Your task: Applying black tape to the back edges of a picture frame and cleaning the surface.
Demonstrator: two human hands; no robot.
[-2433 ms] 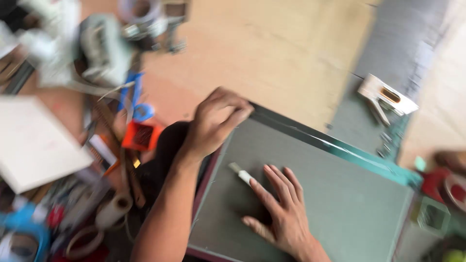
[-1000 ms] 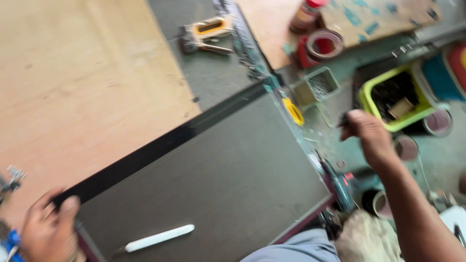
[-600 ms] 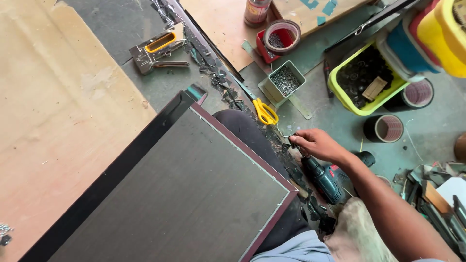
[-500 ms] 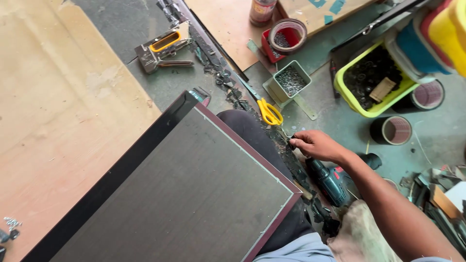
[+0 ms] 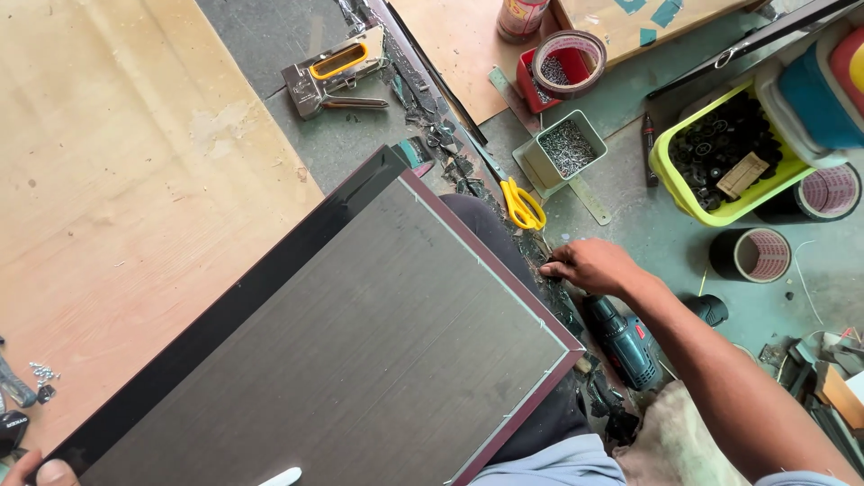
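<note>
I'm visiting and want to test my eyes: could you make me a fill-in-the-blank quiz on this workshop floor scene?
1. The scissors have ____ handles.
2. The right hand reaches down beside a teal cordless ____.
3. The small grey box is full of ____.
4. The left hand holds the corner of the dark ____.

Missing words: yellow; drill; screws; panel

A worn green floor [image 5: 630, 243] partly covered by pale plywood sheets [image 5: 117, 198], evenly lit.
</note>
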